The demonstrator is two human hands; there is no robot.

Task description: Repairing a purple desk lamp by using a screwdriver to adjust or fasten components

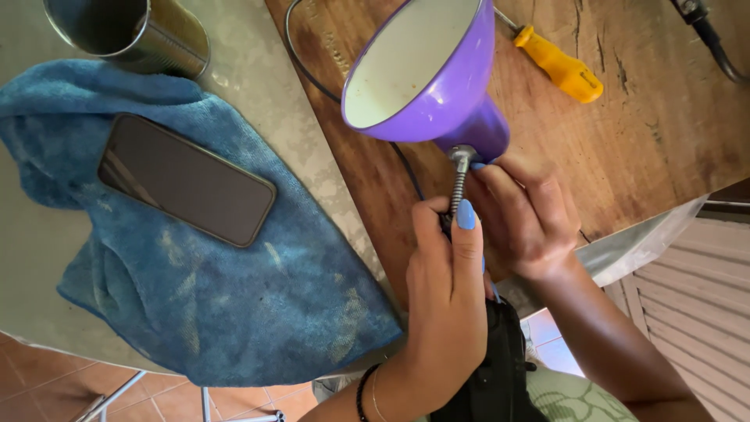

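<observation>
The lamp [426, 74] sits in our hands above the wooden board's [648, 133] near edge, its purple shade tipped up so the white inside faces us. Our left hand [447, 293] wraps the metal gooseneck [458, 184] low down, fingers pressed together around it, the thumb with its blue nail laid along the neck. Our right hand [525, 219] closes just beside it, fingers curled and pinching the neck where it meets the shade's base. The lamp's dark base [496, 367] rests in our lap below. To the left, a phone [186, 180] lies face up on a blue towel [234, 289]. Farther off, a yellow-handled screwdriver [558, 66] lies on the board, a thin cord [301, 59] loops behind the shade, and a metal can [129, 31] stands beyond the towel.
</observation>
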